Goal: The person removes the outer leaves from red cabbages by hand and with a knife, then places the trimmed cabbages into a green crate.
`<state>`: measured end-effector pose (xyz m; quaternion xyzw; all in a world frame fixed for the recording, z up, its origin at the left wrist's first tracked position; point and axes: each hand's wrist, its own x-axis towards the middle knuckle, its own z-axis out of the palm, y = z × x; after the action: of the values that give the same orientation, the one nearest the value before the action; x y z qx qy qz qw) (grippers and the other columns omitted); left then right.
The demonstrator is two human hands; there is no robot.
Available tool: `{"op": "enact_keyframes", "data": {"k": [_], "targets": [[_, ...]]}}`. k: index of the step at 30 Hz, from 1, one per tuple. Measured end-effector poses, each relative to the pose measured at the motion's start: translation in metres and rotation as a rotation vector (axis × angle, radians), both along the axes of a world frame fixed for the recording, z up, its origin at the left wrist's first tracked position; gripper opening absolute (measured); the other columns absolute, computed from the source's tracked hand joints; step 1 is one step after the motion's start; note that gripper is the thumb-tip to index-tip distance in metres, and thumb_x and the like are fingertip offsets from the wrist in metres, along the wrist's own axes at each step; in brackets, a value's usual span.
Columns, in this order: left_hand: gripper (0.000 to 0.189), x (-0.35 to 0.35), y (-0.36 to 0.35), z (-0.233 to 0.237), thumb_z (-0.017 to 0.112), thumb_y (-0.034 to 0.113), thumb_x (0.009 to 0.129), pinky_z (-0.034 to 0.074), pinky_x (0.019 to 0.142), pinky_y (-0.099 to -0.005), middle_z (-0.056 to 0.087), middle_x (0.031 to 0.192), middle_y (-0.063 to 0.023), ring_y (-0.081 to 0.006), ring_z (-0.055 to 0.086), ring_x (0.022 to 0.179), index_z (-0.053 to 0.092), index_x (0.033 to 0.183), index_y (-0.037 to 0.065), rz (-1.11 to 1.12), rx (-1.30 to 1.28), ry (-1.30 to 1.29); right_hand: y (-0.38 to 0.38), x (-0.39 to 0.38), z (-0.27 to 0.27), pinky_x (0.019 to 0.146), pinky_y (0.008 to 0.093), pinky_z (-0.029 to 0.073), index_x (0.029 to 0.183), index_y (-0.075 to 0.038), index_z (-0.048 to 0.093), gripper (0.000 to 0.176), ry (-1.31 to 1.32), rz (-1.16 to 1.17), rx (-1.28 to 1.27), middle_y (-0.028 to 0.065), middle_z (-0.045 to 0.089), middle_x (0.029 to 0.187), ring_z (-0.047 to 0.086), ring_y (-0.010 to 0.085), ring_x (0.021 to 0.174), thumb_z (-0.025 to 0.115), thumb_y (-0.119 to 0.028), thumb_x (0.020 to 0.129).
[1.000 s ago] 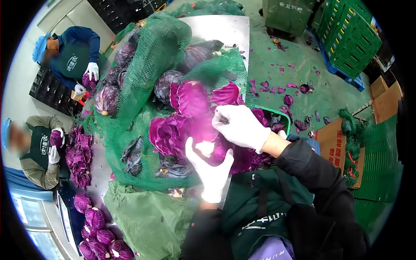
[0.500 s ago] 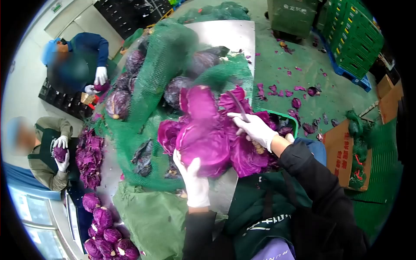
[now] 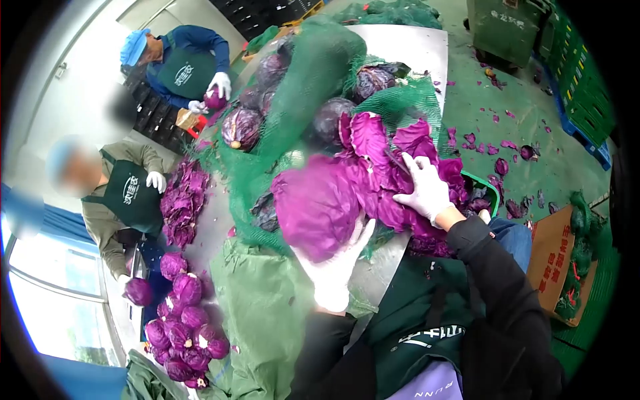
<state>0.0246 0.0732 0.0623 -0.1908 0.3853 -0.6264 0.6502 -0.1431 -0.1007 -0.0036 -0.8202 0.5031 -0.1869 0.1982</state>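
A round purple cabbage, blurred, rests in my left hand, whose gloved fingers curve under its lower right side. Over the loose purple leaves just to the right is my right hand, also gloved. Its thumb and index finger are spread, and a thin dark knife blade shows at the fingers; the handle is hidden in the hand. Behind the held cabbage, darker unpeeled cabbages lie in and around a green net.
Peeled cabbages and a leaf heap lie at the left. Two co-workers stand beyond, handling cabbages. A green-rimmed bin holds leaves at the right; a carton and green crates are farther right.
The view has shifted, so the scene sits farther right. The held cabbage has come apart from the big loose leaves, which now lie to its right. My right hand's fingers have spread.
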Motion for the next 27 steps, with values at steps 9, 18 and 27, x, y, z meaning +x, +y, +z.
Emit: {"op": "enact_keyframes", "data": {"k": [9, 18, 27], "targets": [[0.094, 0.047, 0.048, 0.014, 0.061, 0.062, 0.081, 0.019, 0.113, -0.0681, 0.028, 0.156, -0.0143, -0.0380, 0.027, 0.144, 0.024, 0.153, 0.014, 0.215, -0.275, -0.355, -0.021, -0.071, -0.033, 0.106, 0.0376, 0.042, 0.146, -0.006, 0.043, 0.089, -0.313, -0.331, 0.186, 0.0187, 0.047, 0.137, 0.050, 0.0312, 0.127, 0.083, -0.035, 0.073], [0.079, 0.047, 0.065, 0.022, 0.051, 0.063, 0.084, 0.004, 0.117, -0.0658, 0.038, 0.155, -0.0113, -0.0360, 0.023, 0.148, 0.044, 0.146, 0.015, 0.254, 0.044, -0.734, 0.011, -0.019, 0.041, 0.088, 0.0296, 0.049, 0.121, -0.004, 0.062, 0.037, -0.885, -0.237, -0.051, 0.0089, 0.063, 0.105, 0.060, 0.0144, 0.101, 0.073, -0.019, 0.088], [0.075, 0.026, 0.053, 0.011, 0.056, 0.052, 0.087, 0.013, 0.118, -0.0547, 0.045, 0.145, -0.0147, -0.0309, 0.034, 0.140, 0.043, 0.142, 0.003, 0.067, 0.217, -0.373, 0.104, 0.069, 0.120, 0.074, 0.0268, 0.052, 0.129, -0.003, 0.062, 0.045, -0.726, 0.492, 0.448, 0.0050, 0.069, 0.099, 0.061, 0.0084, 0.082, 0.073, -0.018, 0.088]]}}
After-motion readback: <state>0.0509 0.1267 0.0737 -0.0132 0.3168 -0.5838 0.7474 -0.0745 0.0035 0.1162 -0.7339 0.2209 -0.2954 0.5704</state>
